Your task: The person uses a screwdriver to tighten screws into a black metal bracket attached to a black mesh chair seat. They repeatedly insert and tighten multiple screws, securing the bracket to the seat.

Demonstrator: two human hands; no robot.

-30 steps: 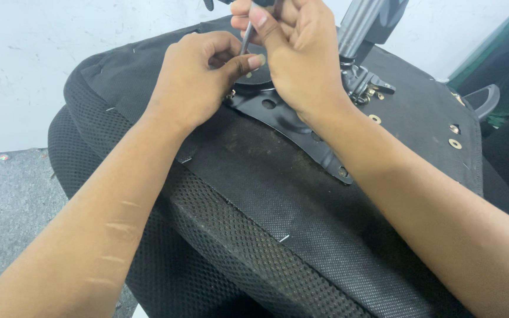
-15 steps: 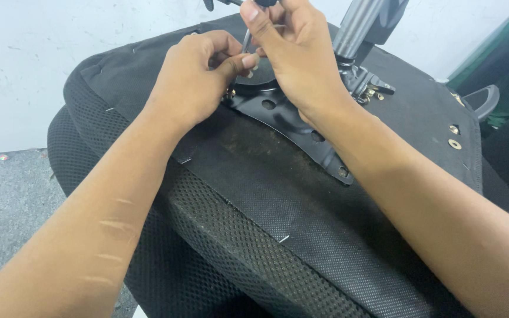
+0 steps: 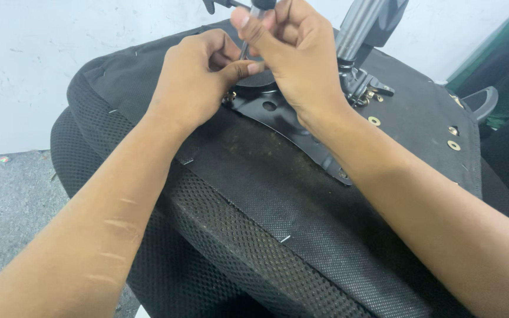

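Observation:
An office chair seat (image 3: 278,194) lies upside down, its black fabric underside facing me. A black metal mounting plate (image 3: 293,126) is fixed on it, with a grey gas-lift column (image 3: 357,26) rising from it. My right hand (image 3: 296,53) is closed around a thin metal tool (image 3: 247,41) that stands upright over the plate's near-left corner. My left hand (image 3: 198,82) pinches the tool's lower shaft between thumb and fingers, right above the plate. The tool's tip is hidden by my fingers.
Brass-coloured threaded inserts (image 3: 374,121) sit in the seat's underside to the right of the plate. A grey armrest piece (image 3: 483,100) pokes up at the right edge. A white wall (image 3: 30,59) stands behind, with grey concrete floor (image 3: 7,206) at the left.
My right hand has shifted slightly up and left on the tool. My left hand has stayed pinched on the shaft. The seat has not moved.

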